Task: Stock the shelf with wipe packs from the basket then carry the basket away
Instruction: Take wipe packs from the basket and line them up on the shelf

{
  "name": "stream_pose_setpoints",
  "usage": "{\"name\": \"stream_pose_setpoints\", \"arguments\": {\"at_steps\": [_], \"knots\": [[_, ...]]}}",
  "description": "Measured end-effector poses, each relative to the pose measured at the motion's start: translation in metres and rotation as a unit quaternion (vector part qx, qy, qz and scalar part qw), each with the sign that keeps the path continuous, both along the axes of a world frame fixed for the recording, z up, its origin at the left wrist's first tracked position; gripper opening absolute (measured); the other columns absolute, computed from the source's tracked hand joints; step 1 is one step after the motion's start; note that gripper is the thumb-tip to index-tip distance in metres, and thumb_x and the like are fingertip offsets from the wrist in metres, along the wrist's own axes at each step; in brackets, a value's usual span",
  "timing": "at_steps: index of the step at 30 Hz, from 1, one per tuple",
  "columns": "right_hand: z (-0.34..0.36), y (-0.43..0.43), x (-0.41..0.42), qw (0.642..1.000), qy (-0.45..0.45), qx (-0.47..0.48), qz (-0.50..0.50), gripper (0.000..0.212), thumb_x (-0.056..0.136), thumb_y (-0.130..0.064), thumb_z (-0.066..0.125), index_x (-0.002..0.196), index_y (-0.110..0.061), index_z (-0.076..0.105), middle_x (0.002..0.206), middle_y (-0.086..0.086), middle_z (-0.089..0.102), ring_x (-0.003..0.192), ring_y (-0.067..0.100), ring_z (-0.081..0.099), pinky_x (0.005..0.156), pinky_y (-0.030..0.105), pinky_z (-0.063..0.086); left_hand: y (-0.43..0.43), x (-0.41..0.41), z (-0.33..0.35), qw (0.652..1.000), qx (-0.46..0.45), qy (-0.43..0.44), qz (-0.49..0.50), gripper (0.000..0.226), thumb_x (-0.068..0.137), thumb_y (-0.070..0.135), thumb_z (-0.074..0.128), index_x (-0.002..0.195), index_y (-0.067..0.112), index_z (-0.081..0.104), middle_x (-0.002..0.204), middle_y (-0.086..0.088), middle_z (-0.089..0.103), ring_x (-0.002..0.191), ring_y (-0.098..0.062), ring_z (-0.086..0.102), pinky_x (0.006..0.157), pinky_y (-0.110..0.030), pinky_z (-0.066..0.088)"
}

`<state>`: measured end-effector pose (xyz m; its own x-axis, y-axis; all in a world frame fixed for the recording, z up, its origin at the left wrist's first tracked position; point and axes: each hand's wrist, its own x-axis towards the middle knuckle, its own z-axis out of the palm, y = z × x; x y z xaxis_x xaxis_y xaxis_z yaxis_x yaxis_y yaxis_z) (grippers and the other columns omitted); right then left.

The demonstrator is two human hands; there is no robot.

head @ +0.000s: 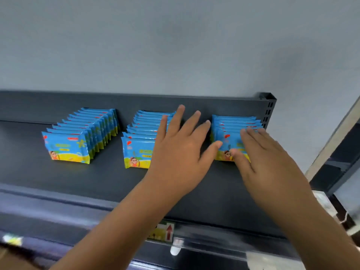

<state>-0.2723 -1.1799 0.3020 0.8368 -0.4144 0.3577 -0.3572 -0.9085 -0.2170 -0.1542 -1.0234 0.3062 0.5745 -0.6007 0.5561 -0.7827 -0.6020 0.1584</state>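
While both bare hands reach out over it, a dark grey metal shelf [58,178] fills the lower half of the view, with a plain pale grey wall [175,45] behind it. Blue and yellow wipe packs [233,121] stand upright on the shelf in three rows running from front to back, each with a cartoon child printed low on its face.

The left row [66,147] is the longest and stands apart from both hands. The middle row [138,151] is shorter, and its right side is hidden behind the left hand [179,152]. That hand is spread wide and flat, palm down, fingers straight and fanned, holding nothing. It sits over the gap between the middle row and the right row [237,118], and its thumb tip touches the left edge of the right row's front pack [227,142].

The right hand [266,158] lies against the same front pack, fingers straight and close together across its top and face, thumb low on the front. The fingers are blurred, but they look flat against the pack, not curled round it.

The right row is the shortest and stands near the slotted upright post [269,108] at the shelf's far right corner.

Along the shelf's front rail [214,236] sits a small label [164,231] with a red arrow pointing up.
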Motion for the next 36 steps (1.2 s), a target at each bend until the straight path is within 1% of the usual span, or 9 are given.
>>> {"name": "stream_pose_setpoints", "arguments": {"at_steps": [2,4,10,12,16,20,26,29,36], "knots": [[0.0,0.027,0.014,0.999,-0.008,0.002,0.037,0.069,0.105,-0.058,0.015,0.161,-0.019,0.027,0.168,-0.002,0.026,0.158,0.016,0.012,0.126,0.035,0.012,0.024,-0.001,-0.002,0.997,-0.005,-0.009,0.072,0.066,0.102,0.065,0.024,0.153,0.03,0.046,0.167,0.006,0.032,0.16,-0.024,0.002,0.127,-0.051,-0.003],[0.001,0.056,0.029,0.996,-0.017,0.016,0.088,0.067,0.106,-0.056,0.017,0.163,-0.021,0.022,0.169,-0.005,0.021,0.158,0.014,0.006,0.127,0.035,0.008,0.049,-0.003,-0.008,0.991,-0.024,0.012,0.134,0.068,0.101,0.066,0.022,0.152,0.029,0.047,0.165,0.004,0.036,0.16,-0.026,0.006,0.126,-0.052,-0.003],[-0.014,0.157,0.074,0.959,-0.05,0.033,0.276,0.069,0.104,-0.053,0.022,0.161,-0.015,0.028,0.167,0.0,0.029,0.158,0.017,0.012,0.127,0.033,0.01,0.151,0.0,-0.041,0.954,-0.051,0.062,0.288,0.071,0.098,0.067,0.021,0.152,0.029,0.047,0.164,0.004,0.038,0.159,-0.027,0.013,0.125,-0.057,0.007],[-0.026,0.195,0.09,0.948,-0.053,0.029,0.311,0.07,0.104,-0.054,0.02,0.161,-0.014,0.028,0.168,0.001,0.027,0.158,0.018,0.011,0.128,0.038,0.014,0.194,0.003,-0.055,0.938,-0.089,0.087,0.324,0.072,0.098,0.066,0.02,0.154,0.029,0.045,0.166,0.004,0.034,0.159,-0.025,0.012,0.125,-0.056,0.007],[-0.052,0.284,0.121,0.933,-0.007,-0.008,0.361,0.077,0.101,-0.06,0.009,0.164,-0.018,0.016,0.172,-0.003,0.008,0.159,0.014,-0.002,0.129,0.043,0.001,0.288,0.002,-0.079,0.902,-0.147,0.108,0.392,0.077,0.097,0.067,0.017,0.158,0.027,0.039,0.17,0.003,0.023,0.159,-0.021,0.008,0.127,-0.051,0.007],[-0.073,0.392,0.143,0.906,0.006,-0.011,0.423,0.075,0.102,-0.059,0.006,0.164,-0.018,0.01,0.173,-0.003,0.0,0.158,0.014,-0.008,0.128,0.043,-0.006,0.39,-0.006,-0.1,0.875,-0.114,0.08,0.463,0.075,0.1,0.064,0.021,0.158,0.02,0.038,0.17,-0.002,0.024,0.16,-0.024,0.001,0.128,-0.051,0.009],[-0.108,0.554,0.161,0.859,0.031,0.035,0.51,0.07,0.105,-0.055,0.006,0.164,-0.018,0.001,0.172,-0.004,-0.008,0.157,0.013,-0.015,0.128,0.045,-0.003,0.532,-0.012,-0.124,0.828,-0.077,0.109,0.545,0.069,0.102,0.057,0.018,0.161,0.024,0.032,0.172,0.003,0.017,0.16,-0.023,-0.007,0.127,-0.048,0.002],[-0.124,0.622,0.17,0.844,0.046,0.052,0.532,0.07,0.105,-0.056,0.007,0.164,-0.019,-0.003,0.171,-0.006,-0.012,0.157,0.012,-0.016,0.128,0.041,-0.007,0.595,-0.016,-0.137,0.807,-0.072,0.124,0.573,0.072,0.101,0.062,0.013,0.161,0.026,0.031,0.172,0.003,0.018,0.16,-0.022,-0.008,0.128,-0.047,0.0],[-0.163,0.732,0.2,0.821,0.084,0.053,0.563,0.082,0.095,-0.059,-0.004,0.165,-0.017,0.004,0.173,-0.003,-0.003,0.158,0.015,-0.009,0.129,0.041,-0.001,0.693,-0.009,-0.168,0.756,-0.07,0.161,0.631,0.074,0.1,0.066,0.015,0.161,0.026,0.032,0.172,-0.001,0.018,0.16,-0.024,-0.003,0.128,-0.045,0.001]]}}
